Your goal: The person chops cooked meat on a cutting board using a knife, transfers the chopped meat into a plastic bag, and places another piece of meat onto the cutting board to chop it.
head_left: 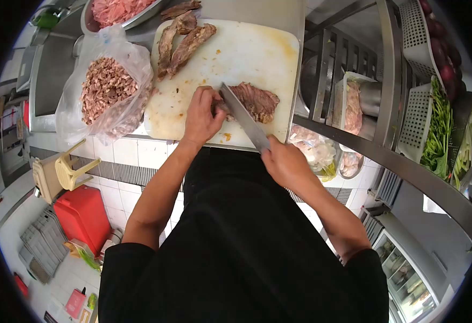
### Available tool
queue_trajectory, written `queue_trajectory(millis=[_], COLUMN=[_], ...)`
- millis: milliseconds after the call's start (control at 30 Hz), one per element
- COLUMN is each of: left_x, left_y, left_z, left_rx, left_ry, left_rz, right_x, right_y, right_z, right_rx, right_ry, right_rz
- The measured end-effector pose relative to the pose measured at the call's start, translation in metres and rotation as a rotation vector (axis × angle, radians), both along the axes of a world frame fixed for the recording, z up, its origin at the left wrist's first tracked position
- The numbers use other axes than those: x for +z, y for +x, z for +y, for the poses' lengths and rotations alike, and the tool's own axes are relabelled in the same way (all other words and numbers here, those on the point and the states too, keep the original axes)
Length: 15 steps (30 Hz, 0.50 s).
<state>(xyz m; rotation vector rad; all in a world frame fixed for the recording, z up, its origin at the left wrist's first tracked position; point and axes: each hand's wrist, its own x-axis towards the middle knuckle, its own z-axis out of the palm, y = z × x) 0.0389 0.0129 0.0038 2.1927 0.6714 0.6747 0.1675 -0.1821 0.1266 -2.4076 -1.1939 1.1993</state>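
My right hand (280, 163) is closed round the handle of a knife (242, 116), whose broad blade slants up and left across the cutting board (257, 48). With fingers curled, my left hand (205, 116) presses a piece of brown meat against the board, just left of the blade; most of that piece is hidden under the fingers. Right of the blade lies a fanned pile of sliced meat (260, 102). Several uncut strips of meat (192, 49) rest at the board's upper left.
A clear plastic bag of diced meat (107, 89) stands left of the board. Behind it is a metal bowl of pink meat (120, 12). A metal rack (389, 148) on the right carries baskets of greens (435, 134). A red bin (82, 218) stands on the floor.
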Motion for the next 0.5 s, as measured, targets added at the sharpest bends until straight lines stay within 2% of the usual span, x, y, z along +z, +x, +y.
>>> queue_trajectory(millis=[100, 167, 333, 467, 500], left_x=[0.002, 0.002, -0.003, -0.007, -0.006], left_y=[-0.001, -0.002, -0.004, -0.006, -0.006], left_z=[0.0, 0.002, 0.002, 0.001, 0.001], left_rx=[0.004, 0.005, -0.017, 0.017, 0.024], left_ry=[-0.039, -0.028, 0.033, 0.033, 0.008], left_rz=[0.034, 0.021, 0.004, 0.015, 0.006], right_x=[-0.052, -0.064, -0.053, -0.051, -0.045], right_y=[-0.013, -0.019, -0.02, -0.022, -0.02], right_z=[0.029, 0.047, 0.057, 0.018, 0.002], right_rx=[-0.014, -0.026, -0.025, -0.009, -0.003], right_ry=[0.087, 0.138, 0.192, 0.212, 0.142], right_rz=[-0.112, -0.175, -0.176, -0.211, -0.177])
